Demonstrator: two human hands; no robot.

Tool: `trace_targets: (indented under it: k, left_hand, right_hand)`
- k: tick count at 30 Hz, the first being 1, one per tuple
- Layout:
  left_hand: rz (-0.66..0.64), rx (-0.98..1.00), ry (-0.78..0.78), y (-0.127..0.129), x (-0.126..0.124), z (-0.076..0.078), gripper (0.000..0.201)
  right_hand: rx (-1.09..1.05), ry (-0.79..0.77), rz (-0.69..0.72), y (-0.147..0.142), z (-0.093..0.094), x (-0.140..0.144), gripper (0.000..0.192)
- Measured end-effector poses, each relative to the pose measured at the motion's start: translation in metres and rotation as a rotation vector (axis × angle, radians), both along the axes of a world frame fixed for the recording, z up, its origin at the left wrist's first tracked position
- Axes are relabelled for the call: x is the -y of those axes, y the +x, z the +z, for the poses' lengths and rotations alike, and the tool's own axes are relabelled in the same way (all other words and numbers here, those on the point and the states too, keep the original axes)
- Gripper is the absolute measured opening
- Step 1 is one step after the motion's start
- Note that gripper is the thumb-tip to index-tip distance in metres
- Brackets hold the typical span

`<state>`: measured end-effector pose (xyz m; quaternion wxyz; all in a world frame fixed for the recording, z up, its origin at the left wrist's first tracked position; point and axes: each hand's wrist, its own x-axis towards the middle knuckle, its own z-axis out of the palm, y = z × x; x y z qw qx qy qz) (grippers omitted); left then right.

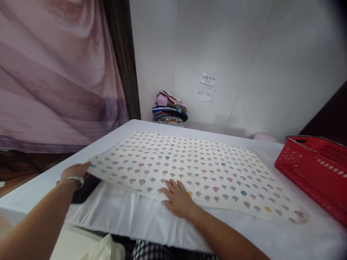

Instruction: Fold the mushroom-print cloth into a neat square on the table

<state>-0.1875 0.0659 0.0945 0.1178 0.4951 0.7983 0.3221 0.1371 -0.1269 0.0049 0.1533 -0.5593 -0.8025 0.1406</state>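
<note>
Patterned cloth [189,169] spread flat on white table [121,213], long axis running left to right across the view, slightly angled away toward the right. Left hand [76,171] at the cloth's near-left corner, fingers closed on the edge and lifting it a little off the surface; metal bangle [72,179] on that wrist. Right hand [177,198] laid palm down on the near long edge, fingers spread and released, pressing rather than gripping. Bulk of the cloth lying forward and to the right of both hands; far-right end well apart from either, nearer the right hand. Dark flat object [85,191] partly visible under the lifted corner, identity not discernible. Red basket [314,169] at the right table edge, just beside the cloth's far end. Stack of folded garments [169,110] against the rear wall, well apart.
</note>
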Motion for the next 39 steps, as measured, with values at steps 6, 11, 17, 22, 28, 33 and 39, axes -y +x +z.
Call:
trace_targets:
  k: [6, 11, 17, 22, 28, 33, 39]
  left_hand:
    - [-0.059, 0.372, 0.038, 0.060, 0.004, 0.065, 0.017]
    - [-0.438, 0.173, 0.174, 0.148, 0.006, 0.081, 0.027]
    - [-0.977, -0.191, 0.212, 0.314, 0.058, 0.066, 0.027]
    - [-1.441, -0.357, 0.141, 0.411, 0.166, 0.010, 0.021]
    - [-1.726, -0.377, 0.143, 0.412, 0.232, -0.066, 0.029]
    - [-1.697, -0.440, 0.272, 0.386, 0.227, -0.083, 0.048]
    - [-1.526, -0.545, 0.363, 0.362, 0.213, -0.085, 0.039]
  right_hand:
    - [-0.031, 0.003, 0.002, -0.005, 0.003, 0.000, 0.049]
    - [-0.665, -0.155, -0.149, 0.009, 0.007, -0.013, 0.043]
    - [-1.760, -0.217, -0.367, 0.098, 0.052, -0.002, 0.044]
    - [-1.924, -0.130, -0.536, 0.171, 0.059, 0.054, 0.030]
    - [-1.812, -0.152, -0.810, 0.186, 0.012, 0.105, 0.022]
    - [-1.626, -0.171, -0.939, 0.185, 0.004, 0.096, 0.023]
    - [-1.527, -0.324, -0.894, 0.198, 0.013, 0.085, 0.022]
